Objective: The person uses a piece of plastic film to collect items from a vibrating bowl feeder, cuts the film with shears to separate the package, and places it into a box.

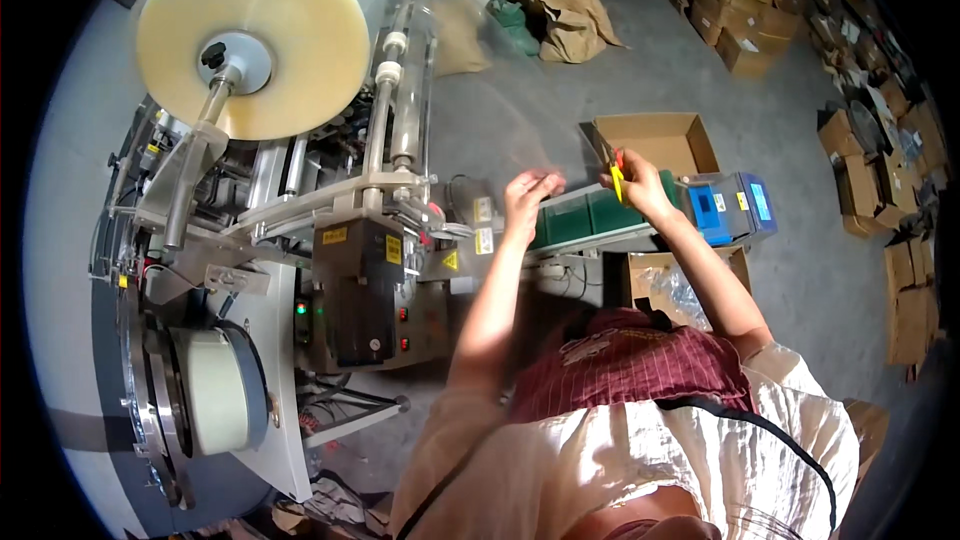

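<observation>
Only the head view to go on. Holding yellow-and-red scissors (617,183) in the right hand (643,186), with fingers curled round them, near the green belt (570,225). Left hand (524,206) close by, narrow at the fingertips (can't tell whether fully closed or pinching something see-through, sorry). Looks like a snipping step, or getting set for one, judging by the pose. Probably calls for keeping the left fingertips clear of the cut, and not bumping the open box (660,140) beyond.
</observation>
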{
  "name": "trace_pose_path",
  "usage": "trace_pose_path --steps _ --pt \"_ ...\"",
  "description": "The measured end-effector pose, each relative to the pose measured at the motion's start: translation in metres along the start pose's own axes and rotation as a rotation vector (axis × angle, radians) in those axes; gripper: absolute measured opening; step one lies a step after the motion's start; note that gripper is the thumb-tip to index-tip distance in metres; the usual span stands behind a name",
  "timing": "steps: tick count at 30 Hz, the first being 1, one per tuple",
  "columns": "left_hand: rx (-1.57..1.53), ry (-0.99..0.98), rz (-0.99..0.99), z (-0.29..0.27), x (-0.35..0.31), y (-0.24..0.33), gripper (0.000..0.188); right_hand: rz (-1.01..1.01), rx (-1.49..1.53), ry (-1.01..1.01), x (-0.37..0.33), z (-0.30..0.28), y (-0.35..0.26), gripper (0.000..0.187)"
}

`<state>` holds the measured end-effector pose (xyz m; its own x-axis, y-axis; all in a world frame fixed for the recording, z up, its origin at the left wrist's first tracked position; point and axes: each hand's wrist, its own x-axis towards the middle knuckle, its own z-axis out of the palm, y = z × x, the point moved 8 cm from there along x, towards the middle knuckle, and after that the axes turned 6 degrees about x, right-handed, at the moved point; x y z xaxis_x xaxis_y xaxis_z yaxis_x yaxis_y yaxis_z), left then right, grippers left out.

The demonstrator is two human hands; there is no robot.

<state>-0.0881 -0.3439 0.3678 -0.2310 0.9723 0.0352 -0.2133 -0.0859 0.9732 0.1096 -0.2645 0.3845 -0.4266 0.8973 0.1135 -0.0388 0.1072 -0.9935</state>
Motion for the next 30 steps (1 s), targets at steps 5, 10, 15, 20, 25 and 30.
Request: trace_pose_path --steps 5,10,15,20,25,30 --pt "-0.108 0.009 -0.062 -0.003 -0.001 -0.011 0.023 0.007 0.097 -0.015 -0.002 0.01 0.001 0.017" --pt "-0.184 -0.033 -0.094 0.015 -0.003 -0.017 0.024 0.05 0.028 0.002 -0.003 0.013 -0.003 0.014" --pt "-0.201 0.043 -0.083 0.012 -0.005 -0.027 0.025 0.026 -0.119 -0.011 0.0 0.009 -0.001 0.019" --pt "-0.121 0.084 -0.024 -0.003 -0.005 -0.019 0.023 -0.241 -0.702 -0.1 -0.001 0.003 -0.078 0.037" --pt "-0.108 0.107 -0.042 -0.016 -0.005 -0.02 0.026 -0.291 -1.069 -0.478 0.013 -0.003 -0.151 0.048" --pt "-0.136 0.125 -0.017 -0.021 -0.004 -0.018 0.022 -0.132 -1.444 -0.705 0.023 0.008 -0.175 0.056"
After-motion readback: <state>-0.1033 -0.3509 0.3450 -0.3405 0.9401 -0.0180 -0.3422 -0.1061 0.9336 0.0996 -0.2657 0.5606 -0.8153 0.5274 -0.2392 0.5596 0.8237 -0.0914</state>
